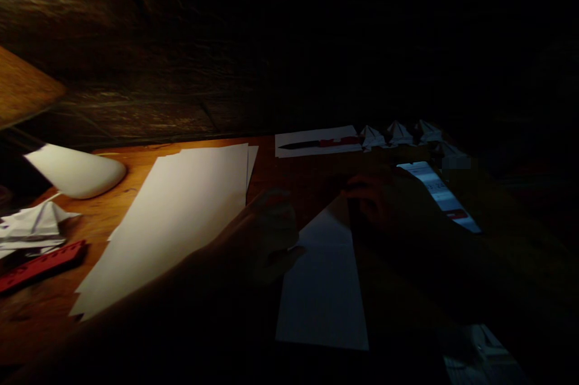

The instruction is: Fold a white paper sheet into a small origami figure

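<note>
My left hand is a dark shape, with its fingers curled close to the upper left edge of a long white paper sheet. My right hand lies in shadow at the sheet's narrow top end, beside a lit smartphone. Low light hides whether either hand grips the paper. A wide stack of white paper lies to the left of my left forearm, and that forearm covers its lower right part.
The wooden table also holds a white lamp shade, a crumpled paper fold and a red ruler at the left. Several folded paper shapes and a craft knife on a white sheet stand at the back.
</note>
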`<state>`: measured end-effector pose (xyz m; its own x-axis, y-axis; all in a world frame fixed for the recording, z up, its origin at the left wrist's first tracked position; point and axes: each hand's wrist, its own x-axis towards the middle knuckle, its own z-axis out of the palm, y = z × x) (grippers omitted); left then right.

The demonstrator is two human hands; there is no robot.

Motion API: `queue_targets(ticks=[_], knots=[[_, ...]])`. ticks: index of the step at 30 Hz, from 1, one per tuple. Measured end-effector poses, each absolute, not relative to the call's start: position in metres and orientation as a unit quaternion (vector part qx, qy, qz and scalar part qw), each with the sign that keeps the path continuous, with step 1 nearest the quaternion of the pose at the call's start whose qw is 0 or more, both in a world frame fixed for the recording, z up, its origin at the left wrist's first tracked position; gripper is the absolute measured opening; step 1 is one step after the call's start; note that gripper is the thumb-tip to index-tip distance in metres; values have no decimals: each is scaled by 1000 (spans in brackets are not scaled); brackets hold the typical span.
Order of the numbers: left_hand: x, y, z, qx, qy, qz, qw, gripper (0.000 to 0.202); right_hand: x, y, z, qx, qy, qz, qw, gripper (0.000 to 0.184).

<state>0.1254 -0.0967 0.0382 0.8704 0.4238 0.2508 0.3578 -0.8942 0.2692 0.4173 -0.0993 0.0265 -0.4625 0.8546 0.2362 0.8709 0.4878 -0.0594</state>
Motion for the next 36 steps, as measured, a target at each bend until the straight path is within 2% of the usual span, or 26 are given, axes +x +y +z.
queue_targets(ticks=[21, 31, 34, 36], knots=[[125, -94, 35, 961, 209, 155, 96, 39, 419, -98, 26, -509, -849, -35, 136, 31], [123, -94, 32, 963, 201, 147, 105, 46, 419, -99, 26, -507, -850, -41, 137, 32], [123, -94, 31, 960, 212, 147, 105, 40, 420, -98, 26, -504, -851, -34, 140, 31], [125, -93, 31, 958, 224, 149, 103, 29, 421, -98, 26, -501, -853, -26, 140, 31]])
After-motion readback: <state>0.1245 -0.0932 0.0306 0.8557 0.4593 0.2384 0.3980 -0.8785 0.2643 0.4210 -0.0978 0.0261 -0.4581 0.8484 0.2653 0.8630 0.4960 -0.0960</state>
